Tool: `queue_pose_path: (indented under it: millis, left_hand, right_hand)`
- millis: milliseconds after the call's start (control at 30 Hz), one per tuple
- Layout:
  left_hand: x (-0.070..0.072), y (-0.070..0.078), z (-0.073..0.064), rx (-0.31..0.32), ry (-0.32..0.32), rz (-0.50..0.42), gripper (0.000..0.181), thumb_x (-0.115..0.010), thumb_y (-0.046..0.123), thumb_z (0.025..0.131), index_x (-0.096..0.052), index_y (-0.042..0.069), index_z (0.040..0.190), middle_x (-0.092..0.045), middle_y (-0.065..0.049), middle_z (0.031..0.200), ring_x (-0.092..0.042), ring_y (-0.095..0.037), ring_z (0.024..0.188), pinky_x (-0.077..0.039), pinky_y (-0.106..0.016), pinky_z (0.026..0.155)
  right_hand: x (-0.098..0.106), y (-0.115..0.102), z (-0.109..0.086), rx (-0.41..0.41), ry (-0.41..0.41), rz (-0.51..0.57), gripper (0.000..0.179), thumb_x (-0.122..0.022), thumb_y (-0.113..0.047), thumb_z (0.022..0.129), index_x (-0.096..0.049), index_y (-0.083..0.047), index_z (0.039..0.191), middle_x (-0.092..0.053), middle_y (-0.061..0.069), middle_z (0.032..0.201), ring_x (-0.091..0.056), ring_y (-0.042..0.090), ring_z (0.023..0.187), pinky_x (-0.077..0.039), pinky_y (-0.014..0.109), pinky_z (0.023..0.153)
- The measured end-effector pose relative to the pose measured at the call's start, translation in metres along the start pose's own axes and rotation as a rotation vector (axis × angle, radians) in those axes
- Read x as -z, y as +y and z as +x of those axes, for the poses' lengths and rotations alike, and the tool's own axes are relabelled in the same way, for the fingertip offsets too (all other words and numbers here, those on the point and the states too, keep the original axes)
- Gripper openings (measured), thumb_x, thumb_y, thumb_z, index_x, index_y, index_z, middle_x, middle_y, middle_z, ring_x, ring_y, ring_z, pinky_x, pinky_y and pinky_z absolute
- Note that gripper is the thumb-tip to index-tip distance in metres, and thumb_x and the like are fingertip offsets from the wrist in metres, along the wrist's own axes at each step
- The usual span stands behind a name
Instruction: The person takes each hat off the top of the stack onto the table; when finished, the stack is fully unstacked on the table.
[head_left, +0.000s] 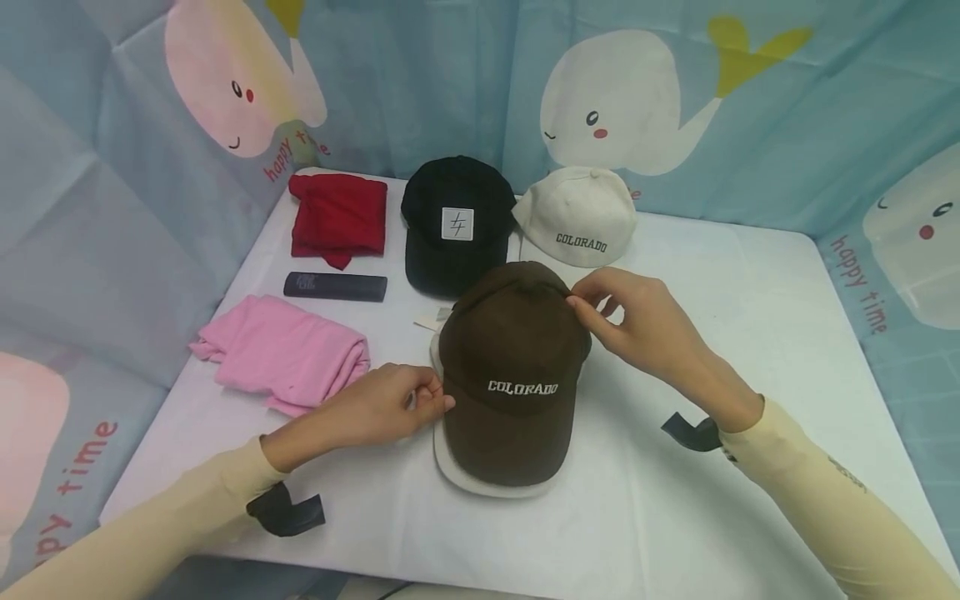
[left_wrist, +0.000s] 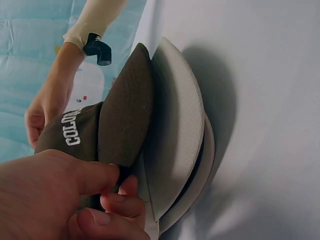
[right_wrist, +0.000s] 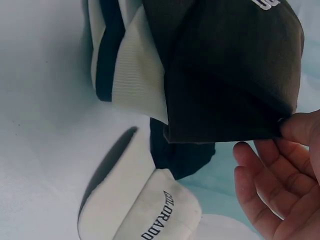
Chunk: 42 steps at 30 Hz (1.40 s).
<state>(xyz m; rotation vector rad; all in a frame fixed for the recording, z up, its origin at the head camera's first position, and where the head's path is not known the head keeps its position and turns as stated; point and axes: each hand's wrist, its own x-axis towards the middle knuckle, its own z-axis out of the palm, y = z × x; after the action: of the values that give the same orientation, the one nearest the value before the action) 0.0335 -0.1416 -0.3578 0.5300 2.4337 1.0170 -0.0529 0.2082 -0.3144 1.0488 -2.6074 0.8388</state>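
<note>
A brown baseball cap (head_left: 517, 350) with COLORADO lettering sits at the table's middle, its brim toward me. My left hand (head_left: 393, 406) pinches it at the side, where brim meets crown; in the left wrist view the thumb (left_wrist: 100, 176) lies on that spot. My right hand (head_left: 637, 321) pinches the cap's rear edge between thumb and fingers, as the right wrist view shows. Beneath the brown cap are stacked pale caps, whose cream brim (left_wrist: 175, 125) and a lower brim (left_wrist: 206, 160) show in the left wrist view. Their crowns are mostly hidden.
Behind the stack stand a black cap (head_left: 459, 187) with a white patch and a white COLORADO cap (head_left: 581, 212). To the left lie a folded red cloth (head_left: 341, 217), a dark oblong case (head_left: 335, 287) and a folded pink cloth (head_left: 285, 350). Whale-printed curtains (head_left: 442, 83) surround the white table (head_left: 720, 533).
</note>
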Motion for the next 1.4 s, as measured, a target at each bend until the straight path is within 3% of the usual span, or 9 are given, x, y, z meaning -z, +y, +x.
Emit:
queue_pose_path:
  millis: [233,867,1400]
  left_hand:
    - [0.003,0.005,0.002,0.005,0.007,0.012,0.025,-0.068,0.033,0.104,-0.063,0.015,0.088,-0.051,0.006,0.069,-0.047,-0.008,0.062,-0.038,-0.027,0.059]
    - [0.010,0.020,0.005,-0.012,-0.023,-0.038,0.021,-0.070,0.032,0.104,-0.062,0.018,0.090,-0.052,0.005,0.069,-0.047,-0.010,0.060,-0.036,-0.024,0.053]
    - [0.017,0.041,0.010,-0.101,0.017,0.015,0.028,-0.069,0.037,0.103,-0.060,0.019,0.083,-0.049,0.007,0.065,-0.046,-0.011,0.060,-0.038,-0.027,0.055]
  right_hand:
    - [0.005,-0.001,0.001,-0.001,0.019,0.015,0.006,-0.075,-0.011,0.099,-0.075,-0.014,0.105,-0.073,-0.006,0.093,-0.068,0.007,0.083,-0.059,0.034,0.069]
    - [0.025,-0.005,-0.001,0.015,0.094,0.022,0.007,-0.075,-0.008,0.098,-0.074,-0.013,0.103,-0.072,-0.009,0.094,-0.065,0.000,0.084,-0.055,0.022,0.073]
    - [0.046,-0.009,-0.010,0.040,0.196,0.028,0.015,-0.077,0.000,0.092,-0.075,-0.009,0.104,-0.075,-0.007,0.094,-0.064,0.001,0.083,-0.054,0.019,0.075]
